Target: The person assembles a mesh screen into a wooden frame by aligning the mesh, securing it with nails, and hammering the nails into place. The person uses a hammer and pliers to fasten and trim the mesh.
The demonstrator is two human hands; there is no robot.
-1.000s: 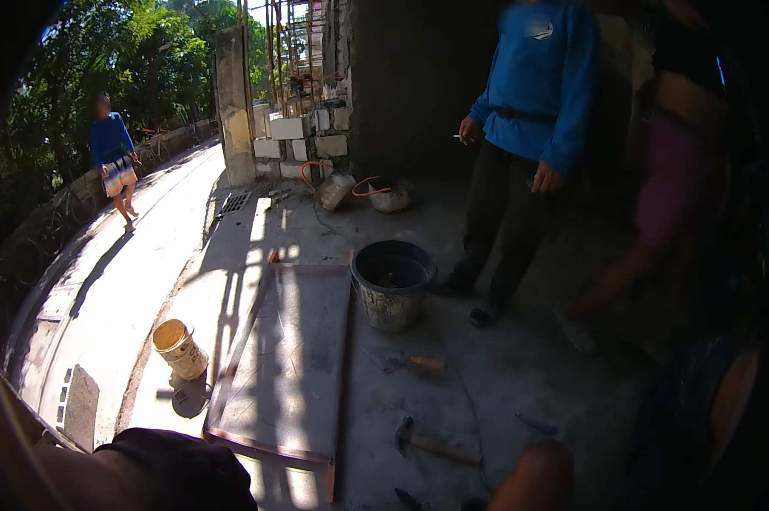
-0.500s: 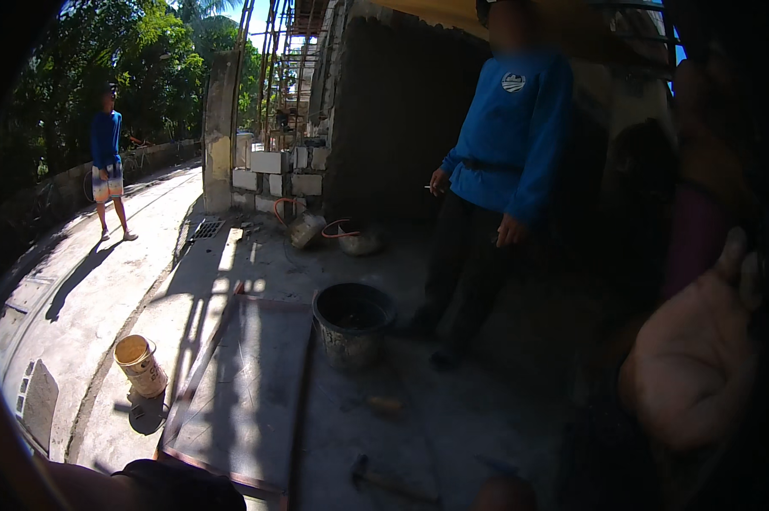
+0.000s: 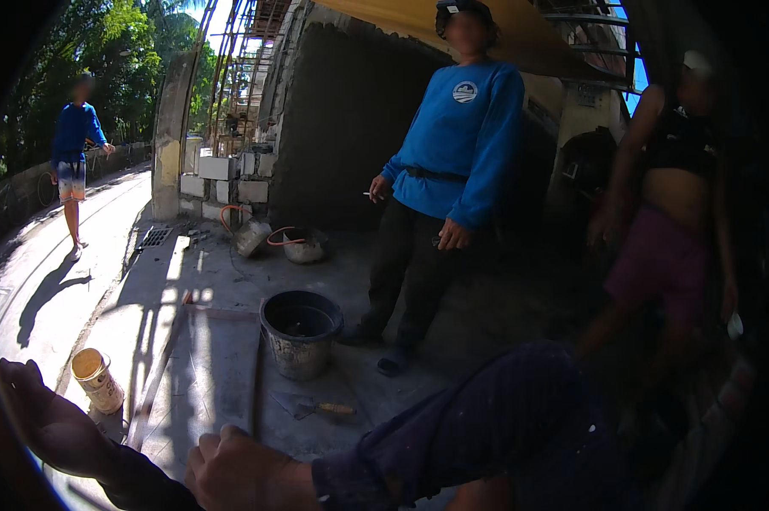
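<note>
My left hand (image 3: 56, 422) is at the lower left, its palm turned up and its fingers loosely spread toward the dark rim. A dark sleeve (image 3: 150, 481) covers the forearm behind it. Across the lower middle reaches my right arm in a navy sleeve. My right hand (image 3: 244, 473) is closed at the left forearm, its curled fingers on the dark sleeve there. Beyond the hands, a trowel (image 3: 333, 409) with a wooden handle lies on the concrete. A dark bucket (image 3: 299, 353), smeared with mortar, stands behind it.
A framed panel (image 3: 218, 362) lies left of the bucket, near a small yellowish pail (image 3: 99, 383). One person in blue (image 3: 452, 145) stands past the bucket with a cigarette; another (image 3: 73, 145) is on the sunlit path, a third (image 3: 670, 230) at right. Two containers (image 3: 303, 247) sit by the block wall.
My right hand has come from the far right, palm open, across to the left sleeve and closed. My left hand has come into view. The view has shifted right; the person on the path has moved an arm.
</note>
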